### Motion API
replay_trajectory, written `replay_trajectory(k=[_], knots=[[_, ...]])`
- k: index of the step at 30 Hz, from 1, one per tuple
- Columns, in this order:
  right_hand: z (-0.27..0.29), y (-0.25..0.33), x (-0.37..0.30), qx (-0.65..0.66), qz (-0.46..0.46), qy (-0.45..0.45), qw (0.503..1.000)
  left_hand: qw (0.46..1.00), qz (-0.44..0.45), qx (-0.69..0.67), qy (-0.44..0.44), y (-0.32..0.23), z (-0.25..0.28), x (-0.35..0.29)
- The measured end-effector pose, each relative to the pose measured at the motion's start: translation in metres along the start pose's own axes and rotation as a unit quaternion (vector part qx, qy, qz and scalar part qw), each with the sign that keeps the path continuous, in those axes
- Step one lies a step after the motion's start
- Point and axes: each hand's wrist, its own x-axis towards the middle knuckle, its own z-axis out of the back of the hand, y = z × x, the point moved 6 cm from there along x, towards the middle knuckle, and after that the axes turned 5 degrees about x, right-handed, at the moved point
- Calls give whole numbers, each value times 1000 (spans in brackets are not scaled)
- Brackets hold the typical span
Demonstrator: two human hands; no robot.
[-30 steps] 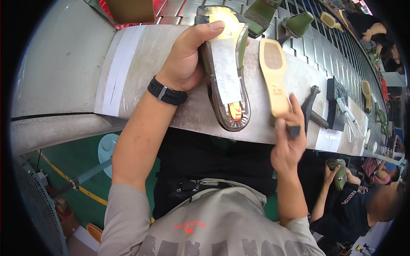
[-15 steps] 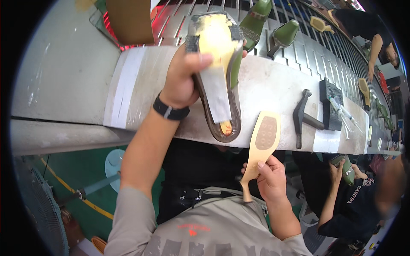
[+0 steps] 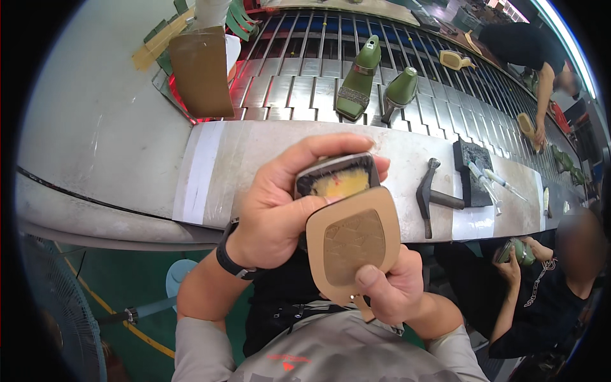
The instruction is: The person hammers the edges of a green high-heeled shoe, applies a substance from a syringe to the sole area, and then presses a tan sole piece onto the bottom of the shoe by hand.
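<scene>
In my left hand [image 3: 270, 213], closed around its sides, is a shoe [image 3: 340, 183] held underside up. Yellow material shows inside a dark rim there; the rest of the shoe is hidden by my fingers and the piece in front. My right hand [image 3: 398, 290] pinches a tan shoe sole [image 3: 356, 232] near its narrow end, thumb on top. A brown textured patch covers the sole's wide part. The sole's wide end overlaps the near edge of the shoe in this view; whether the two touch, I cannot tell.
To the right on the bench [image 3: 248, 143] lie a hammer [image 3: 429, 197], a black block [image 3: 471, 169] and syringes [image 3: 487, 181]. Two green heeled shoes [image 3: 356, 79] stand on the slatted conveyor [image 3: 286, 79]. Co-workers are at the right; a fan [image 3: 60, 305] stands lower left.
The shoe has come down toward me and tilted, so it looks foreshortened. The sole has risen from the bench's front edge to meet it in view, its wide end turned up.
</scene>
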Motion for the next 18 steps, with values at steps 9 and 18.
replay_trajectory(k=[9,18], knots=[[-1,-5,0,-33,51,-16,998,995,-59,72,46,4,-5,-17],[0,-2,-2,-21,58,-17,998,986,-87,126,71,5,-10,-20]])
